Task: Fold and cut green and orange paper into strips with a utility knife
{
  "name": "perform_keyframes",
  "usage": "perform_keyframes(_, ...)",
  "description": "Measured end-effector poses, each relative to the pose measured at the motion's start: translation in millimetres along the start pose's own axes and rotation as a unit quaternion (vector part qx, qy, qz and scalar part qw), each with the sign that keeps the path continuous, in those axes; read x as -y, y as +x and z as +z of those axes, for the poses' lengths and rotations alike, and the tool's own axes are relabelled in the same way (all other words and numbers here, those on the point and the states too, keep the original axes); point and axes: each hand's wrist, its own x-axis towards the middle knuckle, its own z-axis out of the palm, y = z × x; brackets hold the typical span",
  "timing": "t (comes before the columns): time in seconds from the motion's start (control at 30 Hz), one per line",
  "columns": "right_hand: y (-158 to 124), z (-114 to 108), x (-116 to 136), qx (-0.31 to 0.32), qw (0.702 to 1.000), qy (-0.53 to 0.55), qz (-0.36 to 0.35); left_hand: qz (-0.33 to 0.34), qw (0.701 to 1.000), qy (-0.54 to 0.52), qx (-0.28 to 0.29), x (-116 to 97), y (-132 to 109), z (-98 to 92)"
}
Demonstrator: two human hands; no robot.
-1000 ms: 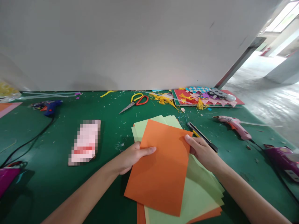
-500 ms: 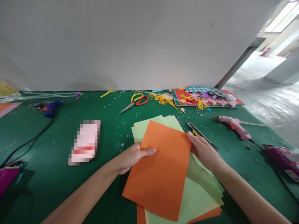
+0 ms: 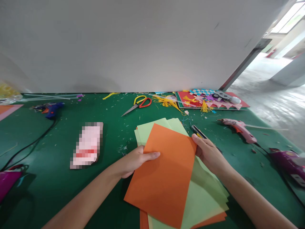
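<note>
Both hands hold a sheet of orange paper [image 3: 166, 178], slightly tilted over a loose stack of light green paper [image 3: 207, 190]. My left hand [image 3: 137, 159] grips its left edge, thumb lying on top and the other fingers hidden underneath. At the upper right corner, my right hand [image 3: 208, 152] pinches the sheet between thumb and fingers. More orange paper [image 3: 144, 219] shows under the green sheets at the bottom. Just behind my right hand lies a utility knife [image 3: 199, 131], partly covered by it.
Scissors [image 3: 138, 105] with yellow and red handles lie at the back. A blurred pink object [image 3: 88, 146] is on the left. Glue guns stand at both sides: blue [image 3: 51, 109], pink [image 3: 240, 128]. Craft pieces sit on a red board [image 3: 182, 95] by the white wall [image 3: 133, 44].
Almost nothing differs. The orange sheet and my right hand have shifted very slightly; both hands keep their hold.
</note>
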Motion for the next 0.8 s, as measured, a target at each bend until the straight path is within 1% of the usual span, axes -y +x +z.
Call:
perform_keyframes(0.07, 0.2, -0.7, -0.7, 0.009, 1.000, 0.013, 0.000, 0.001, 1.000, -0.004, 0.002, 0.3, 0.3, -0.3)
perform_keyframes(0.17, -1.6, -0.1, -2.5, 0.042, 0.999, 0.020, 0.008, 0.004, 1.000, -0.004, -0.003, 0.2, 0.4, 0.9)
perform_keyframes(0.23, -4.6, 3.2, -3.2, 0.076, 0.997, -0.013, 0.012, 0.014, 1.000, -0.009, -0.005, -0.5, 0.1, 2.9)
perform_keyframes(0.33, -9.6, 10.7, -2.9, 0.147, 0.986, -0.081, 0.005, 0.032, 0.999, -0.015, -0.002, -1.0, -0.2, 5.9)
perform_keyframes(0.37, -10.5, 12.7, -2.8, 0.156, 0.984, -0.089, -0.001, 0.035, 0.999, -0.015, -0.003, -0.8, 0.0, 6.2)
perform_keyframes(0.4, -10.9, 13.8, -2.9, 0.153, 0.984, -0.088, -0.007, 0.035, 0.999, -0.014, -0.008, -0.4, 0.3, 6.1)
perform_keyframes(0.43, -10.7, 14.0, -3.3, 0.135, 0.987, -0.080, -0.014, 0.029, 0.999, -0.013, -0.017, 0.2, 0.7, 5.6)
perform_keyframes(0.53, -7.3, 9.7, -5.4, 0.052, 0.997, -0.047, -0.037, 0.011, 0.997, 0.004, -0.074, 2.0, 1.7, 3.7)
perform_keyframes(0.57, -5.8, 7.4, -6.1, 0.028, 0.998, -0.037, -0.045, 0.009, 0.997, 0.011, -0.082, 2.4, 1.8, 3.6)
perform_keyframes(0.63, -3.3, 3.4, -7.3, -0.010, 0.998, -0.026, -0.058, 0.019, 0.997, 0.023, -0.065, 2.5, 1.8, 4.4)
perform_keyframes(0.7, -2.1, 1.0, -8.0, -0.029, 0.997, -0.023, -0.063, 0.030, 0.999, 0.026, -0.030, 2.3, 1.8, 6.0)
perform_keyframes(0.73, -1.9, 0.4, -8.1, -0.034, 0.997, -0.023, -0.064, 0.032, 0.999, 0.027, -0.021, 2.3, 1.9, 6.6)
perform_keyframes(0.8, -2.4, 0.1, -8.1, -0.034, 0.997, -0.025, -0.057, 0.030, 0.999, 0.027, -0.029, 2.8, 2.3, 6.9)
